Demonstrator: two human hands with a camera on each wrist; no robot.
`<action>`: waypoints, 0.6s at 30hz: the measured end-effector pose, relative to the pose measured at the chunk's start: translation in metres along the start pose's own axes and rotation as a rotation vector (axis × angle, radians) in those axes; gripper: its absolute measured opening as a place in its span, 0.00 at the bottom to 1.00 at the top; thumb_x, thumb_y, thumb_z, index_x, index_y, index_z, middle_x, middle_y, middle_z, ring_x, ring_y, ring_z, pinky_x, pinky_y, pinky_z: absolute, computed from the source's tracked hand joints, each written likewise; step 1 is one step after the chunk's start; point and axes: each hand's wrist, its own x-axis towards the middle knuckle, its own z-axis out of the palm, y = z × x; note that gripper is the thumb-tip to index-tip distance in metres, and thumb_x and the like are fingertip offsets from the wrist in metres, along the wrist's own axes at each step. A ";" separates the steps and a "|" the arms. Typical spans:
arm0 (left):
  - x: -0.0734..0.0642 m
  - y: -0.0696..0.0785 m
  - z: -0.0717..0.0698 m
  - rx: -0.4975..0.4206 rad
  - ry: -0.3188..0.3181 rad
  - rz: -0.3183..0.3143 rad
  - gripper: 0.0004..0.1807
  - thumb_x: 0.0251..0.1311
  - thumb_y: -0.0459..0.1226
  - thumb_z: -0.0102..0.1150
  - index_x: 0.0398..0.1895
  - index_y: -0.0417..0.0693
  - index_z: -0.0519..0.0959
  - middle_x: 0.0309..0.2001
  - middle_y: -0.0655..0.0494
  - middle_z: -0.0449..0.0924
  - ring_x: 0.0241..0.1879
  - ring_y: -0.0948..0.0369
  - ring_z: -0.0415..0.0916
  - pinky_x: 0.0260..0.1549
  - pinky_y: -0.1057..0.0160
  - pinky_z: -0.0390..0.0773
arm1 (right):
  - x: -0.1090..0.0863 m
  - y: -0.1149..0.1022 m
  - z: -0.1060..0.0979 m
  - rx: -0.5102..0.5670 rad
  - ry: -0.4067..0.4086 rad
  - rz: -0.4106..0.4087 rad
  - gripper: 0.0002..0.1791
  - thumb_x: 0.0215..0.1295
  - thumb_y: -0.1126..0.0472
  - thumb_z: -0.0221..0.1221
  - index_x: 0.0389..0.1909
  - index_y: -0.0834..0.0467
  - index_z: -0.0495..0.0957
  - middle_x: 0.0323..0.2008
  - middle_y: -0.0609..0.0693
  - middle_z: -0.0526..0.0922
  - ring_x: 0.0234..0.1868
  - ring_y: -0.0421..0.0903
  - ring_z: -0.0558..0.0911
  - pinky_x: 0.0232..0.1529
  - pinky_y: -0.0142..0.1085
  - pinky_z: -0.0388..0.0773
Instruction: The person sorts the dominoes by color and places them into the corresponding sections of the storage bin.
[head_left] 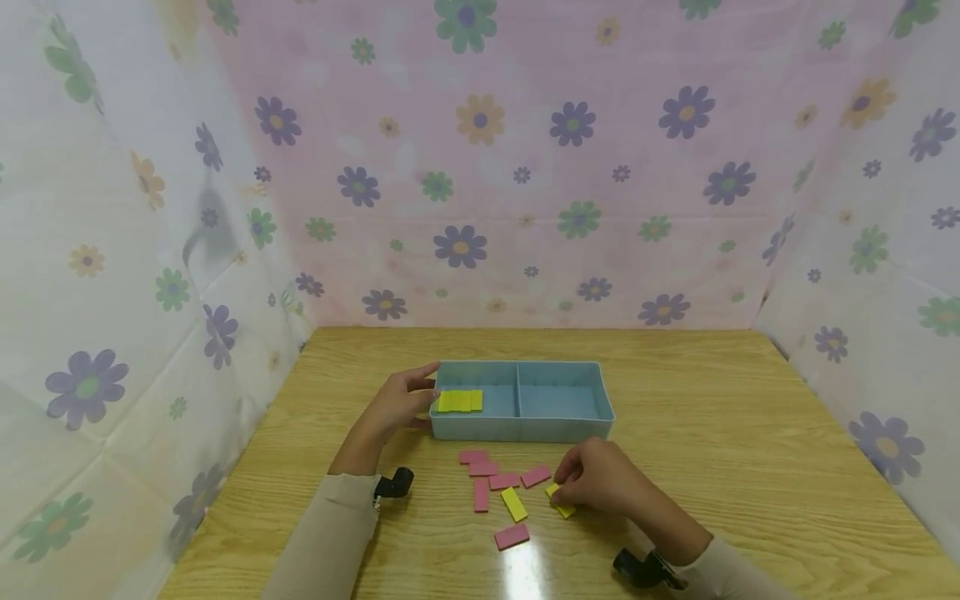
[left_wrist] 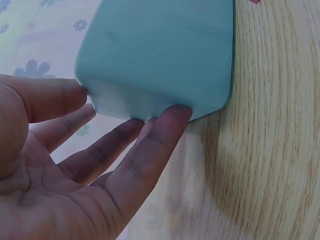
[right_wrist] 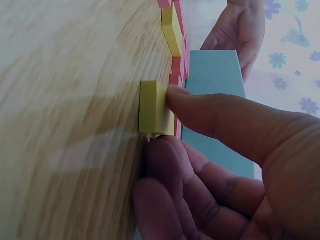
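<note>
A light-blue box (head_left: 487, 429) with two compartments stands on the table. My left hand (head_left: 397, 404) rests against its left end, fingertips touching the end wall in the left wrist view (left_wrist: 160, 70). Several yellow rectangular blocks (head_left: 460, 402) lie side by side in the left compartment. In front of the box, my right hand (head_left: 600, 477) pinches a yellow block (right_wrist: 149, 107), thumb on its face and fingertips at its edge, close over the table. To its left lie another yellow block (head_left: 514, 504) and several pink blocks (head_left: 512, 536).
The right compartment (head_left: 566, 402) shows its bare floor behind a divider (head_left: 517, 390). Wood-grain tabletop (head_left: 712, 433) surrounds the box. Flower-printed cloth (head_left: 525, 200) hangs behind the table and at both sides. A black device (head_left: 637, 568) sits at my right wrist, another (head_left: 397, 482) at my left.
</note>
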 end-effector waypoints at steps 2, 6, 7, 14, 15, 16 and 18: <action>0.000 0.000 0.000 0.003 0.002 -0.002 0.33 0.75 0.33 0.55 0.80 0.59 0.63 0.73 0.37 0.67 0.65 0.42 0.76 0.45 0.43 0.87 | 0.000 0.000 0.001 -0.008 0.002 -0.007 0.12 0.48 0.56 0.81 0.28 0.54 0.88 0.25 0.42 0.85 0.28 0.41 0.81 0.28 0.35 0.79; 0.000 0.000 0.001 0.003 0.006 -0.012 0.33 0.75 0.33 0.56 0.80 0.59 0.64 0.73 0.38 0.68 0.65 0.42 0.76 0.46 0.43 0.87 | -0.001 -0.001 0.001 -0.016 0.007 -0.013 0.11 0.47 0.57 0.81 0.29 0.54 0.88 0.25 0.42 0.85 0.28 0.41 0.81 0.28 0.35 0.79; 0.000 0.000 0.001 0.004 0.006 -0.012 0.33 0.75 0.33 0.56 0.80 0.59 0.64 0.73 0.38 0.68 0.65 0.42 0.76 0.46 0.43 0.87 | -0.001 -0.001 0.001 -0.019 0.008 -0.014 0.11 0.47 0.57 0.81 0.29 0.54 0.89 0.25 0.41 0.85 0.28 0.41 0.81 0.28 0.35 0.79; 0.000 -0.001 0.001 0.011 0.007 -0.013 0.33 0.75 0.34 0.55 0.80 0.60 0.64 0.73 0.37 0.67 0.65 0.42 0.76 0.46 0.44 0.87 | 0.001 -0.002 0.002 -0.032 0.005 -0.025 0.11 0.47 0.56 0.81 0.28 0.52 0.89 0.24 0.40 0.85 0.28 0.41 0.80 0.27 0.34 0.77; 0.000 -0.001 0.001 0.012 0.008 -0.014 0.33 0.75 0.34 0.55 0.80 0.60 0.64 0.73 0.37 0.67 0.65 0.42 0.76 0.46 0.44 0.87 | 0.001 -0.002 0.002 -0.032 0.004 -0.029 0.11 0.47 0.56 0.81 0.28 0.52 0.89 0.24 0.40 0.85 0.28 0.41 0.80 0.28 0.33 0.77; 0.000 -0.001 0.001 0.012 0.009 -0.015 0.33 0.75 0.34 0.55 0.80 0.60 0.64 0.74 0.37 0.67 0.65 0.42 0.75 0.46 0.44 0.87 | 0.001 -0.002 0.001 -0.027 0.002 -0.033 0.11 0.47 0.56 0.81 0.28 0.52 0.89 0.24 0.40 0.85 0.29 0.41 0.80 0.28 0.33 0.77; 0.000 -0.001 0.001 0.014 0.009 -0.014 0.33 0.75 0.34 0.55 0.80 0.60 0.64 0.74 0.37 0.66 0.66 0.42 0.75 0.46 0.44 0.87 | 0.001 -0.003 0.000 -0.020 -0.001 -0.030 0.10 0.48 0.56 0.81 0.28 0.52 0.89 0.24 0.40 0.85 0.29 0.41 0.80 0.28 0.33 0.77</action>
